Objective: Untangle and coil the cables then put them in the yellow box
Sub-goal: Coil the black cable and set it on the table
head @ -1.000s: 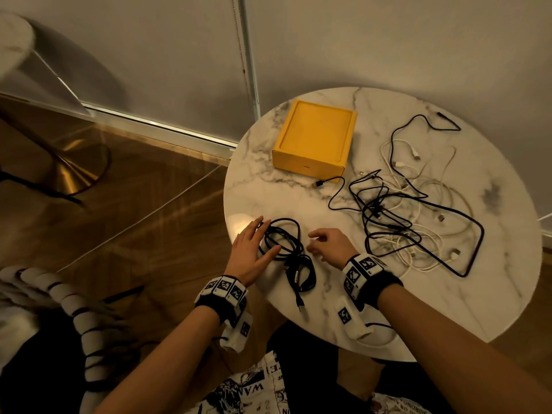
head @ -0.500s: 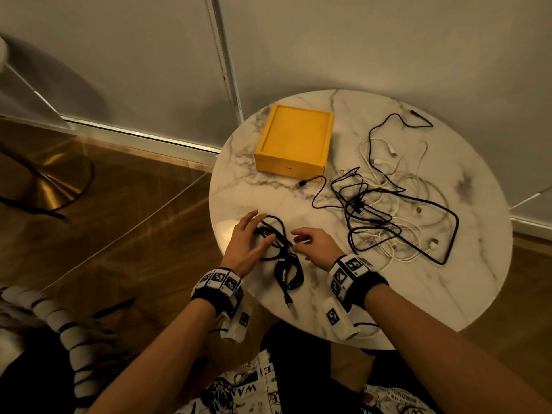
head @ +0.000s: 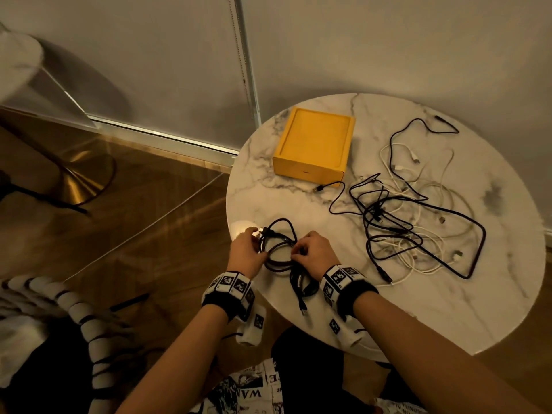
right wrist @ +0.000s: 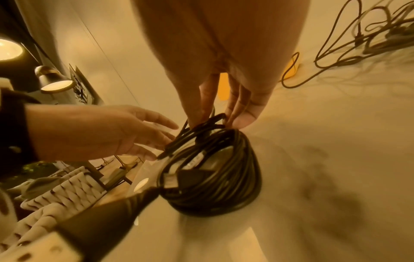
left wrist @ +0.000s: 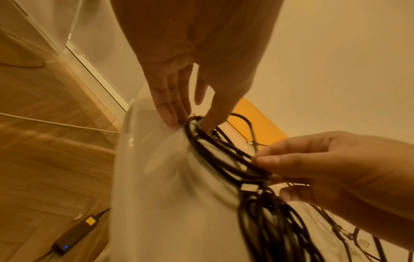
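Observation:
A black cable (head: 274,265), partly coiled, lies at the near left edge of the round marble table (head: 418,309). My left hand (head: 254,243) pinches the coil's left side, thumb inside the loop (left wrist: 190,118). At the coil's right side, my right hand (head: 298,252) pinches several strands (right wrist: 215,120). The cable's second, tighter coil (right wrist: 212,177) trails toward me with a plug end hanging past the table edge. The yellow box (head: 313,138) sits at the table's far side. A tangle of black and white cables (head: 388,222) lies to the right of my hands.
The table edge runs just under my wrists, with wooden floor below. A gold pedestal base (head: 74,186) stands on the floor at the left, a woven chair (head: 74,309) at the lower left. A small black device with a blue light (left wrist: 74,237) lies on the floor.
My left hand, earlier lying flat with spread fingers on the coil, now pinches it. The right hand has moved in and taken hold of the strands.

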A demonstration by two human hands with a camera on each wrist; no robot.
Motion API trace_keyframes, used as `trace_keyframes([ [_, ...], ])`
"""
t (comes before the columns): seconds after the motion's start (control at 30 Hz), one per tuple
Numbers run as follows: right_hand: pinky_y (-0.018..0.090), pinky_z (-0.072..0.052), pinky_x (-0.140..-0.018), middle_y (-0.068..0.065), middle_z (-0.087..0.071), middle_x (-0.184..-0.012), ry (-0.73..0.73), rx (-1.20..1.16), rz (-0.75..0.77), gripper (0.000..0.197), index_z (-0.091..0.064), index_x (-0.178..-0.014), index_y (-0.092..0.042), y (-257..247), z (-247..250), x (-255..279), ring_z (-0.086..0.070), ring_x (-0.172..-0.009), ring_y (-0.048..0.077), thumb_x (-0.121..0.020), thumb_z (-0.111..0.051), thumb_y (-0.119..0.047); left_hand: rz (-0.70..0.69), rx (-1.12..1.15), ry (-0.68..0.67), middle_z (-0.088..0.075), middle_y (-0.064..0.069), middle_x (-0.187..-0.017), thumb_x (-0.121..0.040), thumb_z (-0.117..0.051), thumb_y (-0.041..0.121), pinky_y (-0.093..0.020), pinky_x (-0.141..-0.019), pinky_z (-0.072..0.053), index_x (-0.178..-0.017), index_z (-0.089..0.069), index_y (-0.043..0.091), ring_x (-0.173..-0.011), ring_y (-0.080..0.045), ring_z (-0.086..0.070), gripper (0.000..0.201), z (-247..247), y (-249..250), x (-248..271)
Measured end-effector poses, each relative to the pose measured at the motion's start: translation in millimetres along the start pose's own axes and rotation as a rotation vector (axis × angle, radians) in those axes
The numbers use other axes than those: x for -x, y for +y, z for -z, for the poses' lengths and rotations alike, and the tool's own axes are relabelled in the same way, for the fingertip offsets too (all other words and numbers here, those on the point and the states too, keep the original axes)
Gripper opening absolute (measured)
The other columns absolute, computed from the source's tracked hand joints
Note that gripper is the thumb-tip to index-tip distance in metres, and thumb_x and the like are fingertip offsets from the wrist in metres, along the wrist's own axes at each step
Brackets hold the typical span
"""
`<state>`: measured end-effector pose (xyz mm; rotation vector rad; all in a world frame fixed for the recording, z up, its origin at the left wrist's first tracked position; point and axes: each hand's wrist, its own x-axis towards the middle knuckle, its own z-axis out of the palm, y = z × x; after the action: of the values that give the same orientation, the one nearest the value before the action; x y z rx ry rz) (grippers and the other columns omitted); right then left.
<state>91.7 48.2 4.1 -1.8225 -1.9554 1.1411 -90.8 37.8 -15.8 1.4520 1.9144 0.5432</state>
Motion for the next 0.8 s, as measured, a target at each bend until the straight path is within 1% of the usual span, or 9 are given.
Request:
trace_keyframes([
  [0.1,0.024,-0.042,-0.078,0.006,-0.059,-0.1,0.004,-0.009,-0.024,0.012,-0.071,-0.09,-0.013,-1.7,-5.3,-2.5,-0.055,-0.091,0.019,-0.078,-0.074,-0.015,0.047,-0.012,0.013,-0.065,-0.011,-0.112,-0.071,-0.079,0.014,-0.033,-0.089,-0.051,-0.122,-0.056,0.009,-0.104,-0.028,-0.062,0.056,-6.1,7.9,0.9],
  [0.2,0.022,-0.044,-0.075,0.007,-0.062,-0.096,0.029,-0.083,-0.029,0.014,-0.068,-0.087,-0.013,-0.8,-6.4,-1.8,-0.058,-0.088,0.021,-0.075,-0.075,-0.009,0.109,-0.014,0.011,-0.065,-0.013,-0.108,-0.075,-0.078,0.018,-0.03,-0.08,-0.047,-0.119,-0.053,0.006,-0.101,-0.029,-0.061,0.052,-10.2,12.2,-1.1],
  [0.3,0.014,-0.043,-0.062,0.005,-0.064,-0.085,0.069,-0.201,-0.044,0.021,-0.062,-0.086,-0.012,0.7,-5.6,0.9,-0.058,-0.076,0.018,-0.071,-0.075,-0.004,0.133,-0.005,0.001,-0.065,-0.014,-0.101,-0.079,-0.075,0.018,-0.029,-0.072,-0.045,-0.112,-0.055,0.005,-0.095,-0.029,-0.062,0.042,-12.9,8.0,-3.2],
  [0.4,0.009,-0.041,-0.057,0.004,-0.063,-0.081,0.093,-0.27,-0.064,0.024,-0.058,-0.086,-0.014,-0.4,-5.8,1.3,-0.057,-0.071,0.016,-0.071,-0.072,0.0,0.1,-0.029,0.018,-0.066,-0.011,-0.096,-0.082,-0.072,0.024,-0.027,-0.072,-0.042,-0.097,-0.061,0.007,-0.093,-0.028,-0.061,0.025,-15.1,3.8,-3.3],
  [0.43,0.009,-0.04,-0.056,0.003,-0.063,-0.082,0.094,-0.279,-0.078,0.025,-0.057,-0.087,-0.015,-1.0,-6.4,0.5,-0.058,-0.072,0.017,-0.072,-0.071,0.0,0.081,-0.046,0.028,-0.065,-0.01,-0.098,-0.082,-0.072,0.025,-0.029,-0.075,-0.043,-0.097,-0.061,0.007,-0.095,-0.028,-0.06,0.025,-16.2,3.6,-3.0],
  [0.53,0.016,-0.041,-0.062,0.003,-0.062,-0.084,0.085,-0.281,-0.118,0.028,-0.058,-0.097,-0.013,-2.8,-7.7,-0.9,-0.058,-0.077,0.019,-0.074,-0.07,0.0,-0.007,-0.058,0.075,-0.06,-0.01,-0.107,-0.082,-0.072,0.021,-0.037,-0.084,-0.05,-0.11,-0.057,0.011,-0.099,-0.027,-0.058,0.034,-16.7,5.5,-2.4],
  [0.63,0.023,-0.044,-0.074,0.007,-0.065,-0.093,0.051,-0.265,-0.161,0.041,-0.06,-0.113,-0.01,-1.0,-6.2,-4.4,-0.061,-0.088,0.023,-0.075,-0.071,-0.002,-0.125,-0.037,0.052,-0.068,-0.007,-0.102,-0.084,-0.07,0.02,-0.037,-0.078,-0.053,-0.118,-0.057,0.02,-0.095,-0.026,-0.064,0.037,-11.9,6.9,-3.1],
  [0.73,0.025,-0.046,-0.083,0.012,-0.065,-0.111,0.019,-0.161,-0.169,0.04,-0.066,-0.114,-0.011,0.6,-6.5,-8.1,-0.062,-0.101,0.027,-0.075,-0.073,-0.01,-0.162,-0.06,-0.003,-0.07,-0.009,-0.106,-0.086,-0.067,0.022,-0.041,-0.082,-0.054,-0.13,-0.053,0.024,-0.098,-0.027,-0.065,0.045,-8.0,6.2,-7.8],
  [0.8,0.027,-0.044,-0.079,0.012,-0.061,-0.111,0.018,-0.093,-0.171,0.034,-0.066,-0.11,-0.012,-2.1,-7.7,-10.1,-0.059,-0.1,0.03,-0.076,-0.071,-0.014,-0.188,-0.082,-0.015,-0.068,-0.01,-0.11,-0.087,-0.066,0.021,-0.04,-0.086,-0.053,-0.129,-0.055,0.019,-0.101,-0.028,-0.064,0.043,-8.4,5.9,-12.1],
])
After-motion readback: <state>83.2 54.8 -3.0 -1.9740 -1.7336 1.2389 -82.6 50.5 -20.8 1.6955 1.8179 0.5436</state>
